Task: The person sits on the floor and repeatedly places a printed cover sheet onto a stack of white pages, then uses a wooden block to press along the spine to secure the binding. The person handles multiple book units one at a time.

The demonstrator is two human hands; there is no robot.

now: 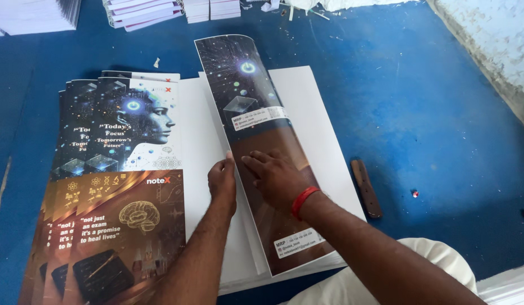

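A glossy dark printed cover sheet (pixel 256 113), folded lengthwise, lies over a stack of white pages (pixel 313 113) in the middle of a blue surface. My left hand (pixel 222 181) rests at the cover's left fold edge, fingers curled against it. Flat on the lower brown part of the cover lies my right hand (pixel 276 175), fingers spread and pointing left; a red band sits on its wrist. Neither hand holds anything.
To the left lies a fanned pile of finished covers (pixel 109 186) with a robot-head picture. A brown wooden tool (pixel 366 189) lies to the right of the white stack. Stacks of paper (pixel 143 11) line the far edge. A pale wall (pixel 494 45) rises at right.
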